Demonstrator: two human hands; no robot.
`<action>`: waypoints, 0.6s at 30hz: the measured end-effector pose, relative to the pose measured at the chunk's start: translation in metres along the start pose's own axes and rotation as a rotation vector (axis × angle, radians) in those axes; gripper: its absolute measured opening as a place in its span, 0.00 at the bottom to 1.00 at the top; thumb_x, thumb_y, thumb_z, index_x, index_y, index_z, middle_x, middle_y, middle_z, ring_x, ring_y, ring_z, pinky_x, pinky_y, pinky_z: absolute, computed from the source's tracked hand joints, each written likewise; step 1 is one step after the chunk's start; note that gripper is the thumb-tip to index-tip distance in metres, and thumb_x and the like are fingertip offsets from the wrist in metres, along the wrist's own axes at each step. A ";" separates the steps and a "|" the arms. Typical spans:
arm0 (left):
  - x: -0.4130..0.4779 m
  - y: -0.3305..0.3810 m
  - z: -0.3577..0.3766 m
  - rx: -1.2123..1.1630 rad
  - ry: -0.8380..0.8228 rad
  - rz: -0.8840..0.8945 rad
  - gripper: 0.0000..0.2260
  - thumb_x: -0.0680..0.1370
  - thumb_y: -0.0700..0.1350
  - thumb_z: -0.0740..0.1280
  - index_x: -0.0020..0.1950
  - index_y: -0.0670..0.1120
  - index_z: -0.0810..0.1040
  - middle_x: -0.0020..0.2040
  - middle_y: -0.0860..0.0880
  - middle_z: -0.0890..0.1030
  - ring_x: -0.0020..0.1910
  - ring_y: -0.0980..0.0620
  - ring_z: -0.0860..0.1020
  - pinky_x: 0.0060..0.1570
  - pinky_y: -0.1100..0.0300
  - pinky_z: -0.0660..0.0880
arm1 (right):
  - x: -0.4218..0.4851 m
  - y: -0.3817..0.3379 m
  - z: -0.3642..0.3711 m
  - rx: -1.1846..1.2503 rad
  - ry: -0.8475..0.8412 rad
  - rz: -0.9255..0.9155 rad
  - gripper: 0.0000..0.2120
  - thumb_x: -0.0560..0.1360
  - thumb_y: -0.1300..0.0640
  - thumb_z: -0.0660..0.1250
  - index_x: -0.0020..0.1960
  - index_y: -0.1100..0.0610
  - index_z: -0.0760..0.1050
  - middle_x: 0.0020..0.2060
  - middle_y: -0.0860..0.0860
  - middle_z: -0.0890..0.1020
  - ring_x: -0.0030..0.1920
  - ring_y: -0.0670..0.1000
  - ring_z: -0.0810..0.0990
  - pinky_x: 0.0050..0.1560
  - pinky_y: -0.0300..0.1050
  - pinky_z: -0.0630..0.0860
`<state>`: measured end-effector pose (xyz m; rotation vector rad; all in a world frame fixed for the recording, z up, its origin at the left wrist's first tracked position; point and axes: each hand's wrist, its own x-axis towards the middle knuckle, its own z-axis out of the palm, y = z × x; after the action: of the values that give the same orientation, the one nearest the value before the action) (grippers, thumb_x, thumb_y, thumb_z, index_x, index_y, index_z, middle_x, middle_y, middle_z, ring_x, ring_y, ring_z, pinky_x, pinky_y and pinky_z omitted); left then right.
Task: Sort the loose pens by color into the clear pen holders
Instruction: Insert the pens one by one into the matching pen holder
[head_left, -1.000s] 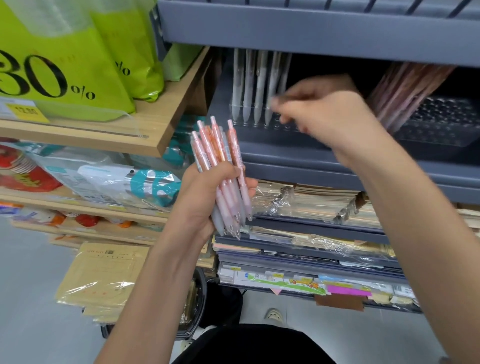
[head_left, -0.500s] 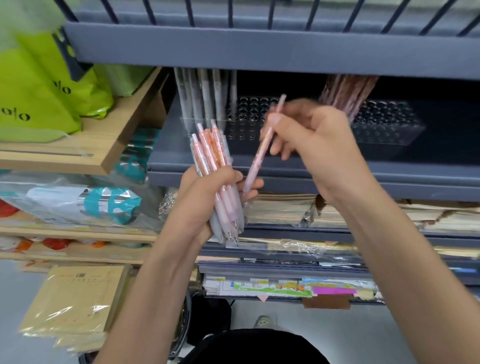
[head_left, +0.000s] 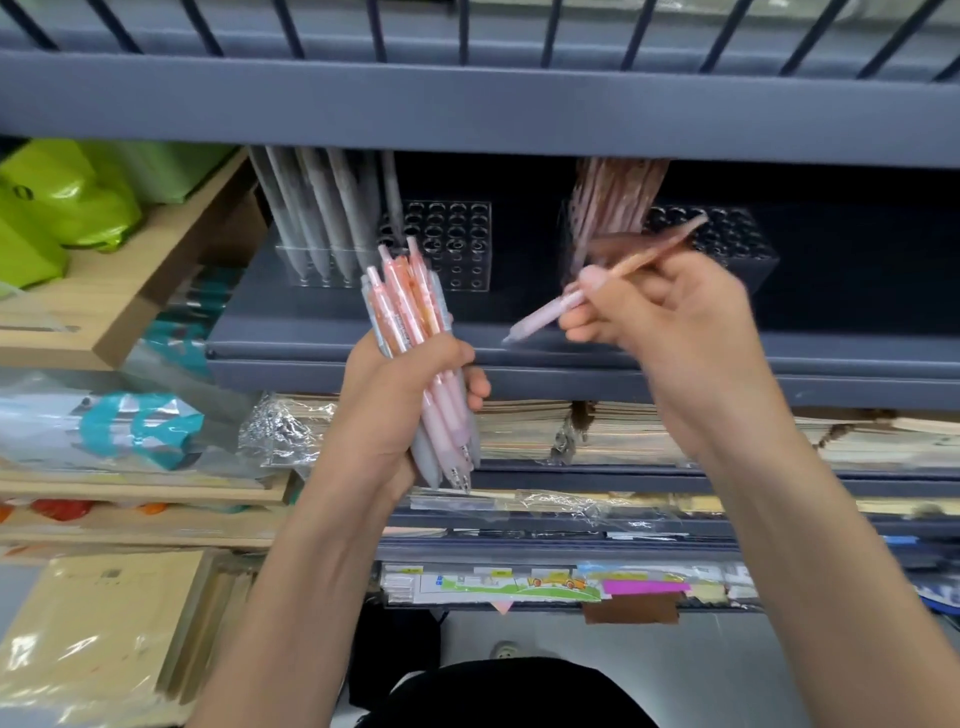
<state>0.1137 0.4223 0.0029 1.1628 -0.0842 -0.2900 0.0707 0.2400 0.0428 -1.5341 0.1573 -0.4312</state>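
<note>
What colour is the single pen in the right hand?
The pen in the right hand is pale pink; head view.

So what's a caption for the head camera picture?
Left hand grips a pen bundle; right hand pinches one pink pen.

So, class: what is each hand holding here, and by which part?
The left hand grips a bundle of pens around their lower halves. The right hand pinches one pink pen at mid-barrel.
</note>
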 end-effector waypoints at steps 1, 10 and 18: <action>0.001 0.000 0.002 -0.009 -0.006 0.002 0.09 0.68 0.36 0.69 0.46 0.42 0.73 0.28 0.48 0.76 0.26 0.49 0.76 0.27 0.60 0.74 | 0.004 -0.002 -0.011 0.000 0.035 -0.021 0.04 0.77 0.66 0.68 0.51 0.63 0.77 0.37 0.54 0.85 0.39 0.53 0.85 0.43 0.41 0.81; 0.010 -0.006 0.020 -0.044 -0.004 0.044 0.07 0.68 0.36 0.69 0.42 0.43 0.72 0.29 0.48 0.75 0.26 0.49 0.76 0.28 0.60 0.74 | 0.047 -0.009 -0.092 -0.024 0.319 -0.252 0.10 0.73 0.70 0.69 0.54 0.67 0.75 0.40 0.52 0.85 0.41 0.53 0.84 0.48 0.47 0.81; 0.013 -0.003 0.028 -0.069 0.003 0.038 0.12 0.70 0.38 0.70 0.48 0.41 0.69 0.31 0.47 0.76 0.27 0.49 0.75 0.28 0.61 0.74 | 0.102 0.007 -0.079 -0.268 0.300 -0.213 0.21 0.75 0.72 0.61 0.34 0.50 0.78 0.29 0.42 0.83 0.36 0.46 0.82 0.49 0.48 0.82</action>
<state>0.1194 0.3930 0.0106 1.0926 -0.0925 -0.2555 0.1366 0.1290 0.0497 -1.7496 0.2961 -0.8374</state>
